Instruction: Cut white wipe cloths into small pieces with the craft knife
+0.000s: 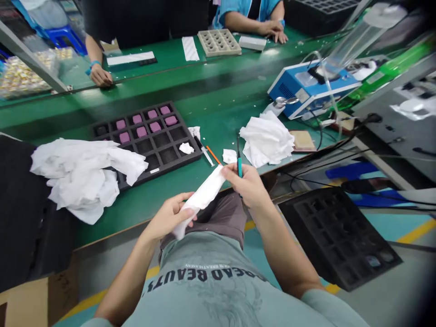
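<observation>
Over the table's front edge I hold a folded strip of white tissue [207,190] between both hands. My left hand [168,217] is closed on its lower end, thumb on top. My right hand [248,184] pinches the upper end and also holds a slim tool with a teal handle [240,168] and a thin dark tip pointing up; its kind is unclear. Beyond my hands sits a black compartment tray [143,146] with several purple pieces [141,131] in its far cells. A crumpled tissue scrap [186,148] lies on its right part.
White tissue piles lie at left [81,172] and right [267,138]. A syringe [207,155] and an orange stick [214,155] lie beside the tray. A blue machine [306,88] stands back right. Another black tray [340,236] is low at right. Two people's hands rest across the table.
</observation>
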